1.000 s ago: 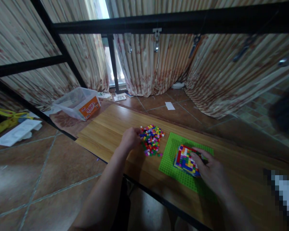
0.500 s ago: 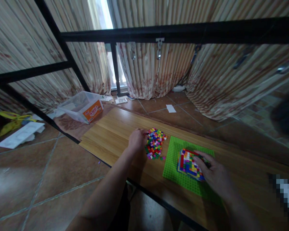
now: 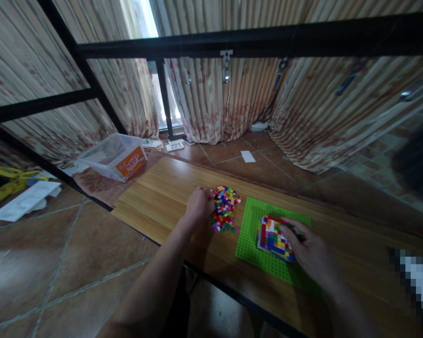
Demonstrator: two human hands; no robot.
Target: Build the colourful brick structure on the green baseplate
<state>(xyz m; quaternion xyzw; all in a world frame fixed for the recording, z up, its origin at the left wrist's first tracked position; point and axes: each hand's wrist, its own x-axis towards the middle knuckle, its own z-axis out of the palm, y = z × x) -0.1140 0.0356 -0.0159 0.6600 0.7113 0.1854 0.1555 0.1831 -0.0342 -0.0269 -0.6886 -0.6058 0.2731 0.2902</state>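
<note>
Small coloured toy bricks point(image 3: 224, 210) lie in a loose pile on the wooden bench. My left hand point(image 3: 200, 203) is at the pile's left edge, fingers curled together at the bricks; whatever is between the fingertips is hidden. To the right of the pile, a multicoloured layered brick model point(image 3: 273, 238) rests on a green studded baseplate point(image 3: 248, 234). Around the model's right end my right hand point(image 3: 308, 244) is closed, the thumb over its top and the fingers along the far side. That end of the model is covered by the hand.
The long wooden bench point(image 3: 155, 188) runs from left to right. Beyond its left end stands a clear plastic box point(image 3: 107, 152) with an orange label. A black metal frame point(image 3: 183, 47) crosses in front of striped curtains. A blurred-out patch point(image 3: 416, 277) sits at the right edge.
My left hand has moved slightly right along the pile's left edge, its fingers still curled. My right hand has stayed on the brick model. The whole view has shifted a little.
</note>
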